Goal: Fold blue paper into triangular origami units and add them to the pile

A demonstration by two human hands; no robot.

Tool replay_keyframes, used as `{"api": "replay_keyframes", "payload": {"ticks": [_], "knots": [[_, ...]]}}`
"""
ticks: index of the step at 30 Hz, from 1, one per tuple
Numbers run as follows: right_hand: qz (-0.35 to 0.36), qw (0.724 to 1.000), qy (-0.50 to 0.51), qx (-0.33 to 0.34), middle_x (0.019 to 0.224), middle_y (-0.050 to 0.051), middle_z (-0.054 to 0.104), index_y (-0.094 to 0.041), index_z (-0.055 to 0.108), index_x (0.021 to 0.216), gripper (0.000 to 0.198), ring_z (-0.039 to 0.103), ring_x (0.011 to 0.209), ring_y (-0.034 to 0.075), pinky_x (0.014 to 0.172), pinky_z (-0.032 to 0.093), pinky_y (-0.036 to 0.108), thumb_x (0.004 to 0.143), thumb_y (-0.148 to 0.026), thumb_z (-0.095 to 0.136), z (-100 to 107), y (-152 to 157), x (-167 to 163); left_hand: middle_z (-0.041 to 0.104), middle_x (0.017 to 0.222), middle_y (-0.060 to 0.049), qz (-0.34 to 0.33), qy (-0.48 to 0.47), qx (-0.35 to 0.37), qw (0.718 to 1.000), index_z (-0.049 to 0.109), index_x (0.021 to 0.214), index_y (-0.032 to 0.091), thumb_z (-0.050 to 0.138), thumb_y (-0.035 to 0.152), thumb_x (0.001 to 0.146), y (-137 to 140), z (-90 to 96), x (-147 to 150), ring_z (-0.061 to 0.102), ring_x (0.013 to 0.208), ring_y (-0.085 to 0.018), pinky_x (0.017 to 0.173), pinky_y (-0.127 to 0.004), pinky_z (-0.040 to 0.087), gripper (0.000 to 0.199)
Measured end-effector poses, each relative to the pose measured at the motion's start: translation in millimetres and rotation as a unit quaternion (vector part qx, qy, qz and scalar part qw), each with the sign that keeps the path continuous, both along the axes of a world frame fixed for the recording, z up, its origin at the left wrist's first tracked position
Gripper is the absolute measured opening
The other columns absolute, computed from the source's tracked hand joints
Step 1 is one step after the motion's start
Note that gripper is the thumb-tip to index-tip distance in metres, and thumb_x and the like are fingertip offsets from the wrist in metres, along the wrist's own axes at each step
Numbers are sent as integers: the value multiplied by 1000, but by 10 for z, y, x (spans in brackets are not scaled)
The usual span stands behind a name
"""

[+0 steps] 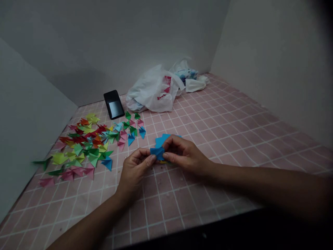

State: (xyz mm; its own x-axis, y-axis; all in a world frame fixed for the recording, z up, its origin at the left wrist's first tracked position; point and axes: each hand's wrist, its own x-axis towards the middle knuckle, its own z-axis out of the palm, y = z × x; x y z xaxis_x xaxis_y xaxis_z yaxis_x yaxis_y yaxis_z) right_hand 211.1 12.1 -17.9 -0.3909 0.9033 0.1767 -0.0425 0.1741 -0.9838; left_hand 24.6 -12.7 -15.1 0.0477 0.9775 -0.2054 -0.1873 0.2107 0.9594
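Observation:
Between my two hands is a small folded piece of blue paper, held a little above the table. My left hand pinches its left side between thumb and fingers. On the right side, my right hand grips the same piece with thumb and forefinger. Behind the fingers lie flat sheets of blue paper, partly hidden by my right hand. A bit of yellow paper shows just below the held piece. Left of my hands spreads a heap of folded paper pieces in red, yellow, green, pink and blue.
A dark phone stands tilted at the back left. Beside it sits a crumpled white plastic bag with red print, and a second bag lies behind. The table has a pink checked cover. Walls close in the back and both sides.

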Motion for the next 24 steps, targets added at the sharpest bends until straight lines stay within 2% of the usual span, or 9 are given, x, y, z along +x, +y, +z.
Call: {"api": "replay_keyframes", "payload": {"ticks": [4,8,16,24], "knots": [[15,996,72,-48,80,-2,58,-20,52,92,15,59,71,12,65,50,27,87,-25,66,4,0,-10,72,76,1,2,4,11,1000,67,78,17,82,25,74,3,14,3,66,71,-12,71,-23,54,17],[33,991,92,-90,76,-2,63,-19,53,94,12,64,68,12,64,51,26,89,-23,64,9,11,-14,72,74,2,0,-6,14,1000,67,78,17,82,23,74,5,19,6,67,70,-10,71,-21,53,17],[35,993,73,-91,71,-2,63,-17,58,89,5,63,62,10,61,50,25,90,-20,61,-2,20,-13,72,72,2,-6,27,28,999,65,77,18,82,23,75,10,1,-25,67,66,-10,67,-20,53,18],[31,994,54,-90,69,-2,63,-17,59,83,15,60,60,10,59,47,24,90,-30,63,26,8,0,72,67,0,-14,37,31,999,67,78,17,82,25,75,23,-46,-46,67,64,-11,64,-19,51,17]]}}
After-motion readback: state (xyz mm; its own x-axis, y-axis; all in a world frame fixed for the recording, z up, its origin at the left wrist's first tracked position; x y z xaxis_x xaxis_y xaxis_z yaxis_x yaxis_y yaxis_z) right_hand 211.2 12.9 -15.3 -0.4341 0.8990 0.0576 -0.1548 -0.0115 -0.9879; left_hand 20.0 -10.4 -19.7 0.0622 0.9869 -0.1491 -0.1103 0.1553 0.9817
